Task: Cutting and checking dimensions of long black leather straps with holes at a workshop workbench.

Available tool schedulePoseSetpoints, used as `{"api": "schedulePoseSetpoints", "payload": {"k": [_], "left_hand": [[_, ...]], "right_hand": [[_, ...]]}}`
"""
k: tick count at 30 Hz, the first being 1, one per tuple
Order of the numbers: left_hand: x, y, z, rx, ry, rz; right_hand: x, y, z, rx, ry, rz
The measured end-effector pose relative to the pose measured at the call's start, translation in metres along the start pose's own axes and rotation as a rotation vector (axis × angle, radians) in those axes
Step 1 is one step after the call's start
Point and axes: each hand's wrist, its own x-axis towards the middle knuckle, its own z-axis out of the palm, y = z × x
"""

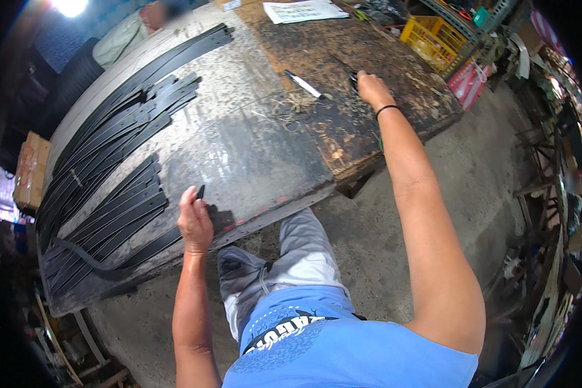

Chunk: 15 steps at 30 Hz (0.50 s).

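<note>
My left hand [195, 221] is closed on a black strip [160, 244] near the table's front edge. A short dark end of the strip pokes out above the fingers, and its other part curves away left over the table. My right arm reaches far out to the right, where my right hand [373, 89] is closed round a dark tool [354, 81] low on the brown board. The fingers hide most of that tool, so its kind is unclear. To the left of it lies a white marker pen [306, 85] with a dark end. Several more black strips [119, 197] lie in fanned piles at the left.
The table [239, 139] has a worn grey top; a stained brown board [349, 139] covers its right side. Printed sheets [304, 11] lie at the far edge. A yellow crate [433, 42] stands beyond the right corner, a cardboard box [32, 171] at the left. Another person's pale clothing [119, 42] shows far left.
</note>
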Motion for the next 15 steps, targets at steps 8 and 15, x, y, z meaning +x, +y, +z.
{"api": "schedulePoseSetpoints", "payload": {"k": [8,15], "left_hand": [[0.017,0.022,-0.001,0.147,0.037,0.203],[0.023,0.009,-0.008,-0.601,0.403,-0.201]], "right_hand": [[-0.008,0.003,-0.022,-0.006,0.142,0.052],[-0.144,-0.052,-0.049,1.353,0.206,-0.035]]}}
